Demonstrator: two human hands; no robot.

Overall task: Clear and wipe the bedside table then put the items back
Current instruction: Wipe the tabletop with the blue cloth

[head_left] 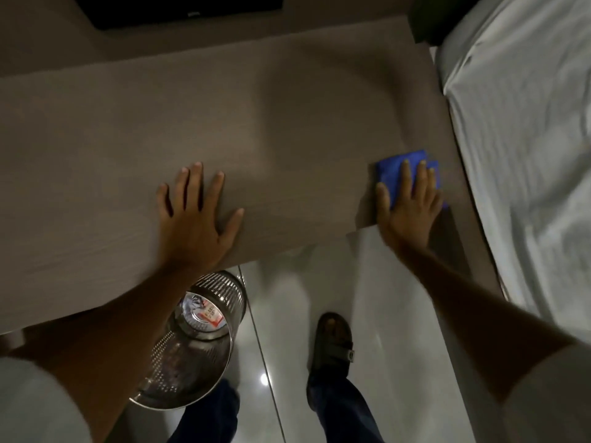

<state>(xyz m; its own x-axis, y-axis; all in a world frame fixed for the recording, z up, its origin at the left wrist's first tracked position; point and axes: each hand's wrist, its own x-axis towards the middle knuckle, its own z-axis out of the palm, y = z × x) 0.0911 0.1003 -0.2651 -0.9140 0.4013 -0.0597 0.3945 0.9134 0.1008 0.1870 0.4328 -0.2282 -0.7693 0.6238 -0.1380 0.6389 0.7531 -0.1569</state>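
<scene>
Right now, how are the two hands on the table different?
The left hand lies bare on the table with fingers spread; the right hand presses a blue cloth. The left is mid-table; the right is at the corner beside the bed. Both lie flat, palm down.

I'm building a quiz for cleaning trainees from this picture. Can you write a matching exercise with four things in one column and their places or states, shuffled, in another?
Things:
1. folded blue cloth
2. left hand
3. perforated metal waste bin
4. white bed sheet

Places or states:
A. on the floor below the tabletop's near edge
B. pressed under the right hand
C. right of the grey-brown tabletop
D. flat and empty on the tabletop

Pairs: 1-B, 2-D, 3-A, 4-C
</scene>
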